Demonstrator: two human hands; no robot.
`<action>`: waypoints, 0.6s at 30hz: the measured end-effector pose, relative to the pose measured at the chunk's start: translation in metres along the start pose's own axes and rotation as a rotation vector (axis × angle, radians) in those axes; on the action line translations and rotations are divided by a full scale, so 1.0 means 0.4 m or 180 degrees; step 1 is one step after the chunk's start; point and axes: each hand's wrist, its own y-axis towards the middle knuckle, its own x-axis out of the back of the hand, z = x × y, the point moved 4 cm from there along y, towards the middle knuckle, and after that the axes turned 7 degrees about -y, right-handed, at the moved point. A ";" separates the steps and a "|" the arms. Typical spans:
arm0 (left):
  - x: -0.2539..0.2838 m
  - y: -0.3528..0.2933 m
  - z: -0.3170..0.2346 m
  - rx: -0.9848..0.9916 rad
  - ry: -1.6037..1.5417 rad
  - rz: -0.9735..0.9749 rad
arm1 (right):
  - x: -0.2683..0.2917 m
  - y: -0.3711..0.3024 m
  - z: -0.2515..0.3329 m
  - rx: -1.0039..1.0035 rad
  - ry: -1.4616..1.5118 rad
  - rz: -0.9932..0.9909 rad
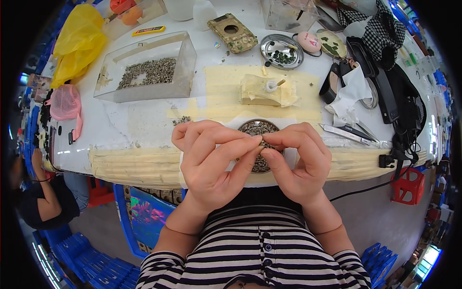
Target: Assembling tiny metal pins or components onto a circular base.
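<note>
Both hands meet over a round dish (258, 121) full of small grey metal parts, near the table's front edge. My left hand (211, 156) is closed in a pinch, thumb against forefinger. Fingertip to fingertip with it, my right hand (301, 161) pinches too. Whatever tiny piece sits between the fingertips is too small to name. A few loose grey parts (181, 120) lie on the table just beyond my left hand. Behind the dish stands a taped block (262, 94) with a small white cup (272, 86) and a stick in it.
A clear bin (180, 82) of grey parts stands at left, near a pink mesh fan (66, 102). Tweezers (345, 133), a white tissue (349, 96) and black straps lie right. A metal dish (281, 38) holds dark green pieces. Another person (41, 202) sits at far left.
</note>
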 end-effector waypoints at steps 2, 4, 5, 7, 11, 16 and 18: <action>0.000 -0.001 0.000 0.0029 0.0004 -0.0020 | 0.001 -0.001 -0.001 0.0035 0.0028 -0.0038; -0.004 -0.005 0.005 0.0167 -0.0012 -0.0086 | 0.006 0.000 -0.002 0.0117 -0.0003 -0.0110; -0.005 -0.007 0.007 0.0236 -0.0020 -0.0120 | 0.010 0.002 -0.002 0.0181 -0.0045 -0.0161; -0.007 -0.004 0.008 0.0294 0.0051 -0.0051 | 0.016 0.000 -0.001 0.0194 -0.0092 -0.0227; -0.011 -0.006 0.012 0.0392 0.0100 -0.0046 | 0.019 -0.001 -0.005 0.0032 -0.0063 -0.0232; -0.008 -0.007 0.019 0.0583 0.0314 0.0210 | 0.018 -0.002 -0.009 0.0087 -0.0085 -0.0293; -0.003 -0.010 0.022 0.0646 0.0342 0.0371 | 0.019 -0.002 -0.010 0.0071 -0.0063 -0.0310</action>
